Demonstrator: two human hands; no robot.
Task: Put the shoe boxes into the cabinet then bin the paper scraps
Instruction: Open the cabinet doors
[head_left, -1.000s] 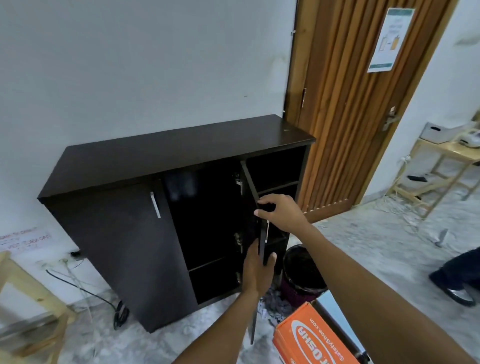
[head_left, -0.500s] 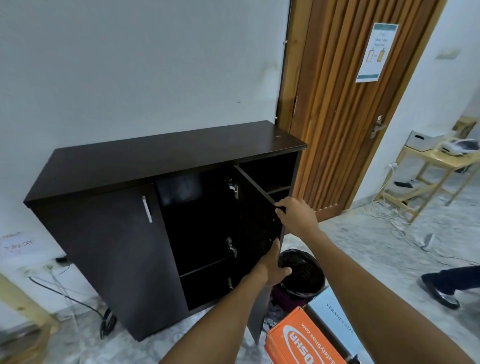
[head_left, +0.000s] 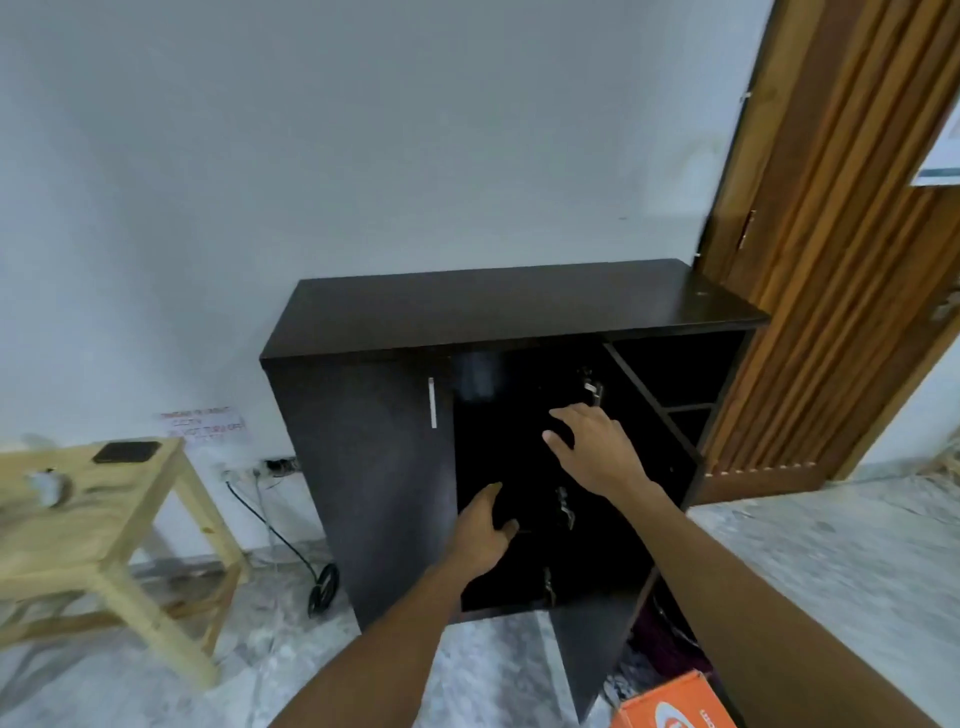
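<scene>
Floor (head_left: 493, 670), grey marbled: bears dark cabinet (head_left: 374, 493), pale wooden counter (head_left: 78, 519), orange shoe box (head_left: 670, 706), coiled black cable (head_left: 322, 590).

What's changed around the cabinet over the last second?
The right hand and left hand have let go of the right door and now hover with loose fingers in front of the dark opening. The right door has swung wider, out to the right. The left door stays shut, and the orange box stays on the floor.
</scene>
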